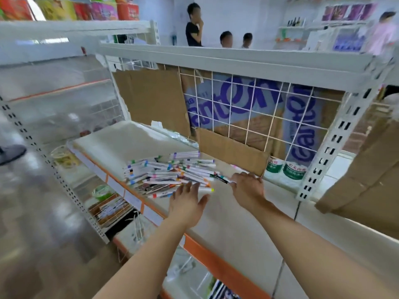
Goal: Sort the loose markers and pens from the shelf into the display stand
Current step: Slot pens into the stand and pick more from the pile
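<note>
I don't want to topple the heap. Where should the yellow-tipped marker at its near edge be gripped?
Probably pinch the yellow-tipped marker at its free yellow end, coming from the right: it lies flat at the pile of markers's near edge.

I can't tell what my right hand pinches (motion blur); pile of markers smeared, labels unreadable.

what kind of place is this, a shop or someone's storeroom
Most likely a small shop or supermarket aisle. The slotted metal shelving has orange price-strip edges, colourful packaged goods line the top shelf, and a heap of loose markers lies on the shelf by both hands.
</note>
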The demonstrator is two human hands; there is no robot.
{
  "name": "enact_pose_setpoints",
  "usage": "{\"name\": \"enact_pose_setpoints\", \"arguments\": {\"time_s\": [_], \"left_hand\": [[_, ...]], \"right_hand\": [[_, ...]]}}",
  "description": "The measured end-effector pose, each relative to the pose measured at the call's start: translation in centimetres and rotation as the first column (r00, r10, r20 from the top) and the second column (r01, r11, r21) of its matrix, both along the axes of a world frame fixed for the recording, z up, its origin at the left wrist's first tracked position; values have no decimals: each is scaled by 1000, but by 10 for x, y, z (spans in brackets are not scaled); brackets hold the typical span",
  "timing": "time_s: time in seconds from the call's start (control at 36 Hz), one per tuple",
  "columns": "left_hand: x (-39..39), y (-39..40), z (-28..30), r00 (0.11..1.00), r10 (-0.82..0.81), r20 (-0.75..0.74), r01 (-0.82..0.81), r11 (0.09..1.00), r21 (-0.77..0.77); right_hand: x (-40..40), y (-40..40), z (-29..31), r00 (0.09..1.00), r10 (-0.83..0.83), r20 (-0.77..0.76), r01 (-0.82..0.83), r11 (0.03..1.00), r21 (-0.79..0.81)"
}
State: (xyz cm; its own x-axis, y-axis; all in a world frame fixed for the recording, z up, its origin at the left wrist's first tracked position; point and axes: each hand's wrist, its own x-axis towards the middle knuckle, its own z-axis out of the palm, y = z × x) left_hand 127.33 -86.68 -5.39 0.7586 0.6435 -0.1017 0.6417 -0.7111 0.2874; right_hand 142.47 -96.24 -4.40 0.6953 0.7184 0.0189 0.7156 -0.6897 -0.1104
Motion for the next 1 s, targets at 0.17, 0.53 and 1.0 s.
{"name": "enact_pose_setpoints", "arguments": {"time_s": [0.17,0.53,1.0], "left_hand": [[27,35,-8,995,-98,31,99,994,-35],[65,64,-22,954,-256,156,261,965,-10],[82,37,-23,935,0,356,106,955,-278]], "right_hand": [[10,29,-9,995,-104,10,104,994,-19],[19,50,-23,985,-166,40,170,972,-162],[22,28,-16,917,-296,-267,293,955,-50]]}}
